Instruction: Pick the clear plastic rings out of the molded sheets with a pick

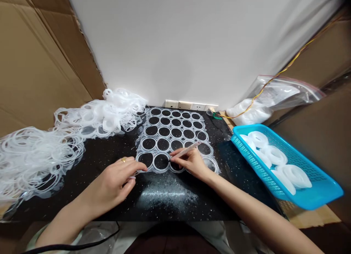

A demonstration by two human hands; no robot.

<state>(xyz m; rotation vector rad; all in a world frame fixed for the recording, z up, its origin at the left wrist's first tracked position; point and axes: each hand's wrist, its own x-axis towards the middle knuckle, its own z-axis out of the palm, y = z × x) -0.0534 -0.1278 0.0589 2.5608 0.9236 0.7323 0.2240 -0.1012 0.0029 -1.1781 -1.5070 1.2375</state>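
A clear sheet of ring shapes (157, 150) lies flat on the black tabletop, in rows with dark round openings. My right hand (193, 162) is closed around a slim, pale, pen-shaped tool (186, 150). Its lower end meets the rim of an opening in the nearest row; the tip is too small to make out. My left hand (115, 179), with a gold-coloured ring on one finger, rests at the sheet's near left corner. There the index finger reaches onto the sheet's edge, while the thumb stays apart below it. Something small and pale by the thumb is unclear.
Loose white rings (35, 159) are heaped along the left. At right, a blue basket (320, 186) holds several rolled white pieces (296, 175). Behind it sits a clear plastic bag (290, 91). Wall sockets (185, 105), a yellow-red wire (263, 89) and cardboard walls (33, 49) border the table.
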